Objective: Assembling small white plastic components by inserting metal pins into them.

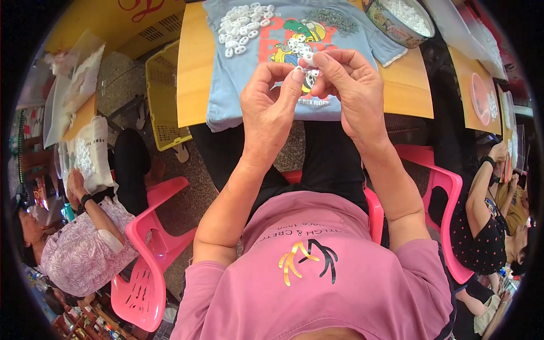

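Over a light blue printed T-shirt [229,90] spread on the table, both my hands are raised close together. My left hand [269,102] pinches a small white piece between thumb and forefinger; its exact kind is too small to make out. In my right hand [358,88] a white oval plastic piece [309,57] is gripped between thumb and forefinger. Just beyond the fingertips lies a small cluster of white pieces [298,43]. Farther left on the shirt is a pile of white oval two-holed plastic pieces [238,28]. Small dark grey parts [334,21] are heaped at the far right.
A round tub [391,34] full of white pieces stands at the table's [411,85] far right. A yellow crate [161,96] is left of the table. Pink chairs [141,277] flank me. People sit on both sides, one with a patterned top [85,255] at left.
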`<state>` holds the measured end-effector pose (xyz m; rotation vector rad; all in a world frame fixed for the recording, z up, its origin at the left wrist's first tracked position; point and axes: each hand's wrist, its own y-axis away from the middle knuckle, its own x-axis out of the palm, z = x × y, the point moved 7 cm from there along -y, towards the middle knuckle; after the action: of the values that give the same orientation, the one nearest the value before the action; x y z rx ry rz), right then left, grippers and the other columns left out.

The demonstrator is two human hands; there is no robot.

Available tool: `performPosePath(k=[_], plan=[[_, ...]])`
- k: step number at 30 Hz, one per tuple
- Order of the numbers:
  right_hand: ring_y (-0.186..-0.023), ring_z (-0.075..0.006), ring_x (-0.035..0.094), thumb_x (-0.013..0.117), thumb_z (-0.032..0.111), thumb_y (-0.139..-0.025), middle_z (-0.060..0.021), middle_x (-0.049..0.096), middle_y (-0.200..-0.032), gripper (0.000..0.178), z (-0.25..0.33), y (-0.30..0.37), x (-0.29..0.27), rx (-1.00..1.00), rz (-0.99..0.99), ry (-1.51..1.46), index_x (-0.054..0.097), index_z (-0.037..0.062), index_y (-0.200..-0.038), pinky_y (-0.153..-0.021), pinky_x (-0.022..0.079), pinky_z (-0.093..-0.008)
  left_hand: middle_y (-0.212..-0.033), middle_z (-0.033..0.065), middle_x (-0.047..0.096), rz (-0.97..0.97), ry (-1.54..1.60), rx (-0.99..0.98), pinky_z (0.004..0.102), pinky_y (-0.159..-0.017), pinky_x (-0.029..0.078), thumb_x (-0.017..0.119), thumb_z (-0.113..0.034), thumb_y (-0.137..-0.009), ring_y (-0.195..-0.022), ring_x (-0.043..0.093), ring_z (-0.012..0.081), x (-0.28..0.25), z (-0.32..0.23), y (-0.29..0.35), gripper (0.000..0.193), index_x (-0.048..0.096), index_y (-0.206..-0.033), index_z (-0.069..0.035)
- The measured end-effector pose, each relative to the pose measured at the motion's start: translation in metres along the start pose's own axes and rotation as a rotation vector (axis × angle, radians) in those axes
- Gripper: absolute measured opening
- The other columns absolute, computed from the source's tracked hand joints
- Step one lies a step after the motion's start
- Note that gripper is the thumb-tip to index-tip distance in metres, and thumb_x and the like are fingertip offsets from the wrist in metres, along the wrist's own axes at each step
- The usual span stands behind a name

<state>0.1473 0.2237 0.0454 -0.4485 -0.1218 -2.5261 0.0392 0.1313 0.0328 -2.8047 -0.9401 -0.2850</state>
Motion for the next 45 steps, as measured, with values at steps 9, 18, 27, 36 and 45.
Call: performPosePath(k=[9, 18, 27, 36, 45], plan=[[-0.066, -0.0066, 0.059, 0.068, 0.012, -0.09, -0.0041, 0.067, -0.083, 0.016, -0.001, 0.006, 0.002, -0.047, 0.004, 0.117, 0.065, 0.0001, -0.1, -0.059, 0.046, -0.0191, -0.086, 0.0024, 0.061, -0.036, 0.01, 0.015, 0.0205, -0.058, 0.044, 0.064, -0.015, -0.094, -0.072, 0.056, 0.0049, -0.003, 0.0, -0.002, 0.017, 0.058, -0.094, 0.001], [-0.069, -0.007, 0.058, 0.067, 0.006, -0.09, -0.002, 0.065, -0.082, 0.019, 0.002, 0.006, 0.003, -0.139, 0.044, 0.196, 0.067, -0.002, -0.107, -0.062, 0.046, -0.0196, -0.078, 0.001, 0.063, -0.046, -0.012, 0.016, 0.0214, -0.057, 0.043, 0.066, -0.016, -0.092, -0.068, 0.055, 0.0044, -0.003, -0.002, -0.002, 0.018, 0.061, -0.089, 0.001], [-0.071, -0.0099, 0.059, 0.066, 0.007, -0.091, -0.0043, 0.065, -0.086, 0.021, 0.0, 0.01, 0.003, -0.213, 0.031, 0.217, 0.066, -0.0041, -0.109, -0.066, 0.049, -0.0222, -0.079, 0.002, 0.064, -0.08, 0.009, -0.007, 0.0212, -0.062, 0.045, 0.067, -0.014, -0.091, -0.071, 0.056, 0.0053, -0.001, -0.002, 0.003, 0.016, 0.061, -0.088, 0.001], [-0.073, -0.0114, 0.062, 0.068, 0.008, -0.089, -0.0062, 0.067, -0.088, 0.024, -0.005, 0.007, 0.003, -0.053, 0.083, 0.028, 0.064, -0.0038, -0.111, -0.068, 0.051, -0.0244, -0.086, 0.0036, 0.064, -0.035, 0.104, -0.089, 0.022, -0.068, 0.045, 0.064, -0.012, -0.092, -0.077, 0.057, 0.0061, -0.001, -0.002, 0.0, 0.013, 0.061, -0.092, 0.001], [-0.072, -0.0086, 0.057, 0.064, 0.013, -0.093, -0.0033, 0.064, -0.088, 0.027, -0.012, 0.001, 0.002, 0.045, 0.172, 0.139, 0.062, -0.0023, -0.115, -0.065, 0.048, -0.0227, -0.083, 0.0008, 0.06, -0.041, 0.047, -0.11, 0.0212, -0.064, 0.044, 0.065, -0.012, -0.09, -0.076, 0.054, 0.0046, -0.001, 0.005, 0.0, 0.014, 0.059, -0.09, 0.0]])
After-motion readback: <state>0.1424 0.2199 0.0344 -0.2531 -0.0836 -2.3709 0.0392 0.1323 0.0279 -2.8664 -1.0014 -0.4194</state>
